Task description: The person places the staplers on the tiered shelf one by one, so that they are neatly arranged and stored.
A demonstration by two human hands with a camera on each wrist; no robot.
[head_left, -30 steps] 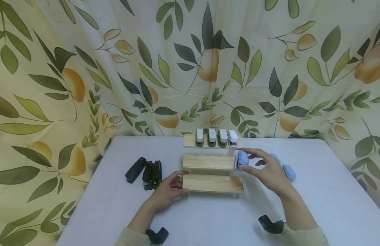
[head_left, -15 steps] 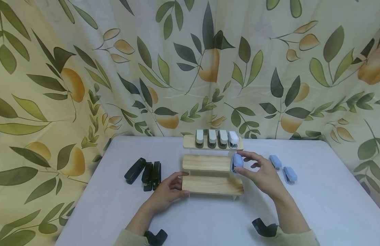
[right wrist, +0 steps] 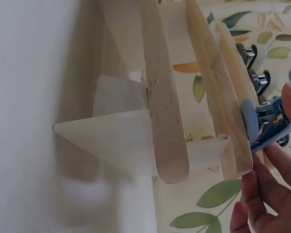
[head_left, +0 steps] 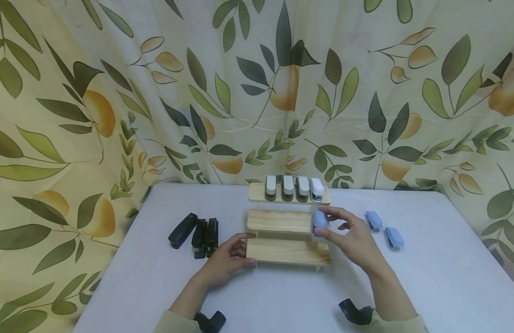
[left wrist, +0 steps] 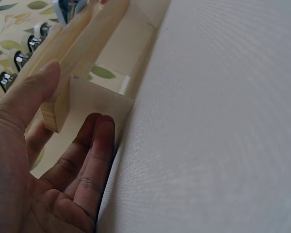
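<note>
A three-tier wooden rack stands on the white table. My left hand holds the left end of its lowest shelf; in the left wrist view the thumb lies on the wood and the fingertips touch the pale side support. At the right end of the middle shelf, my right hand pinches a blue stapler between thumb and fingers. In the right wrist view that blue stapler rests against the shelf. Several white staplers stand in a row on the top shelf.
Two more blue staplers, one nearer the rack and one farther right, lie on the table beyond my right hand. Black staplers lie left of the rack. A leaf-patterned curtain hangs behind the table.
My right hand has moved left with the blue stapler, from the rack's right edge onto the middle shelf's right end. The left hand has stayed at the rack.
</note>
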